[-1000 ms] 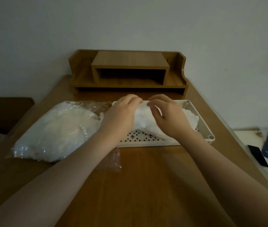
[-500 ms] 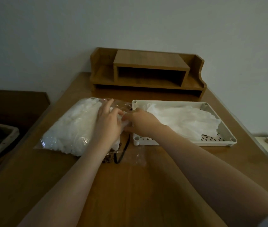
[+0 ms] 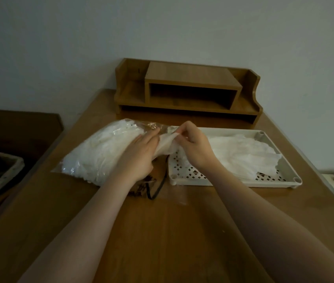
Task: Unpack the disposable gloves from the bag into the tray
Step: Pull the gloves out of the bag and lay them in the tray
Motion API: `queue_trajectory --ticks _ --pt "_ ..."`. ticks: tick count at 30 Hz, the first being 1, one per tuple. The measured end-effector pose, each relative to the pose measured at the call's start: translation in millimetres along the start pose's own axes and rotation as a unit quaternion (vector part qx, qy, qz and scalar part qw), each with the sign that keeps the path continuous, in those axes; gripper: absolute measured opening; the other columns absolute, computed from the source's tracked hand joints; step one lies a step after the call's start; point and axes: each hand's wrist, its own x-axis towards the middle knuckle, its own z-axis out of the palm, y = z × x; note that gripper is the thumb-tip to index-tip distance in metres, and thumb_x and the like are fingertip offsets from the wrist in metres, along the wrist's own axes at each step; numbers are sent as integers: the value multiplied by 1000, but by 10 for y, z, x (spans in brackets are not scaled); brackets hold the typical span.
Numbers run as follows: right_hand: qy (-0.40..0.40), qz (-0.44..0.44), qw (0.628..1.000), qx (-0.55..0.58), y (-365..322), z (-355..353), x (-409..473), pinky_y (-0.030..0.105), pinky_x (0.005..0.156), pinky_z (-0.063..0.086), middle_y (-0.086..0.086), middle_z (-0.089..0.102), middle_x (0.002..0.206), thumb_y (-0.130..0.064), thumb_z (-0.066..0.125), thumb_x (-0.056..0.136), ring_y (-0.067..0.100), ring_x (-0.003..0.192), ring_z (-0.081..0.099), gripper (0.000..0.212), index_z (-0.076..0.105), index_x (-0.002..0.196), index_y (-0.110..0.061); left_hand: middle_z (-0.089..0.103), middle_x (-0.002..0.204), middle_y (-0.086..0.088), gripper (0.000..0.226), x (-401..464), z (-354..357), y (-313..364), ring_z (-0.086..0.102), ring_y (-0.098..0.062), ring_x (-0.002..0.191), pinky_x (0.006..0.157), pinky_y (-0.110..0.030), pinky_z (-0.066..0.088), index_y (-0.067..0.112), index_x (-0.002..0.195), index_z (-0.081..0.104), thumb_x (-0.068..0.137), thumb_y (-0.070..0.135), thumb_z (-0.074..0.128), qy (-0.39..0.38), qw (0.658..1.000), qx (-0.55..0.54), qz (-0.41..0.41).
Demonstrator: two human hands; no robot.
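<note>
Tray (image 3: 292,180), right of centre frame: holds one flattened heap of white disposable gloves (image 3: 243,154), so unpacking is judged partly done. Bag (image 3: 92,158), left of centre: clear plastic, bulging with most of the gloves, the greater share left to move. Left hand (image 3: 139,156) rests fingers-extended at the bag mouth; right hand (image 3: 192,146) pinches a glove bunch (image 3: 166,146) drawn out between bag and tray.

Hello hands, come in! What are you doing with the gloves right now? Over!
Right hand pinches a glove at the bag mouth; left hand presses on the bag. Glove pile lies in the tray. Nothing in the way.
</note>
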Motion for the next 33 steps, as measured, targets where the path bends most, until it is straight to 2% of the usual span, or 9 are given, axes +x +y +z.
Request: queue_trajectory --ticks 5,11,13,16,18,21,26,29,33 --pt "119 53 975 182 50 -205 31 25 60 41 -3 49 76 -6 44 96 12 67 46 20 51 84 -19 15 158 1 68 211 -80 -154 13 -15 144 115 -25 7 14 146 29 85 -8 51 -11 996 46 71" --pt "126 85 972 179 79 -276 52 23 60 42 -4 50 75 -8 46 96 11 67 47 17 54 83 -18 23 155 -2 68 288 -37 -473 18 -16 143 115 -24 3 17 146 31 85 -8 48 -65 991 69 95" --pt "108 86 979 151 87 -264 43 21 59 41 -4 49 72 -13 49 96 10 65 46 16 55 82 -18 36 146 -2 63 300 4 -474 26 -19 138 116 -31 17 15 140 41 80 5 56 -98 991 34 84" --pt "64 77 988 116 66 -218 46 18 56 40 -5 50 71 -15 49 96 8 61 45 15 55 82 -18 42 115 11 49 248 -66 -268 40 -17 120 96 -26 32 12 119 49 74 29 58 -82 986 -137 51" --pt "36 66 992 98 31 -165 57 17 54 39 -5 50 71 -16 49 96 7 59 44 14 55 83 -18 40 130 12 51 221 -115 -137 35 -8 126 99 -21 28 16 129 48 84 39 56 -23 969 -244 28" --pt "-11 56 995 78 -40 -54 79 15 52 37 -4 50 71 -18 49 96 6 57 44 13 56 86 -14 40 141 5 33 215 -120 -83 31 -10 132 104 -23 21 15 119 58 92 34 55 95 978 -185 -4" --pt "-79 152 971 170 -96 91 119 29 77 46 4 61 90 -34 41 100 17 86 58 33 60 104 -7 57 109 -6 26 82 -65 -110 47 -15 104 88 -31 40 9 99 63 87 30 54 214 969 -105 68" --pt "-85 258 929 252 -124 117 146 34 82 46 9 63 88 -42 30 100 22 85 60 45 59 96 -7 60 103 -7 32 -13 -46 -114 47 -13 97 82 -28 37 7 105 63 91 27 42 193 970 -87 120" --pt "-105 218 965 101 -182 117 183 24 63 41 1 55 76 -15 44 96 13 70 52 22 62 90 -3 60 105 -4 45 -70 0 -70 45 -13 99 83 -23 29 16 113 52 88 54 43 126 972 -68 187"
